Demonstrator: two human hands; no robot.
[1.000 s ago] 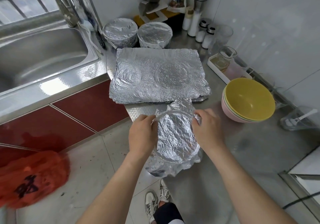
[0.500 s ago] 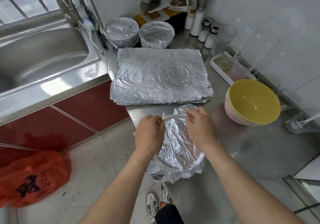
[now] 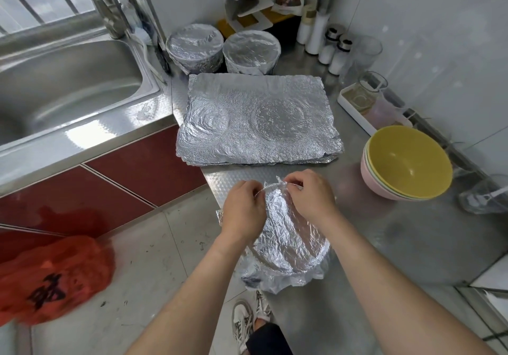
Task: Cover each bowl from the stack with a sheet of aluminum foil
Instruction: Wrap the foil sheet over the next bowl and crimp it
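Left hand and right hand, nearly touching, both pinch foil at the far rim of the foil-covered bowl. Its loose-looking near rim lies under both wrists, equally close to either hand.

A foil-covered bowl was observed at the counter edge. Its far rim foil was pinched by the left hand and right hand. Foil sheets and stacked bowls were noted beyond.
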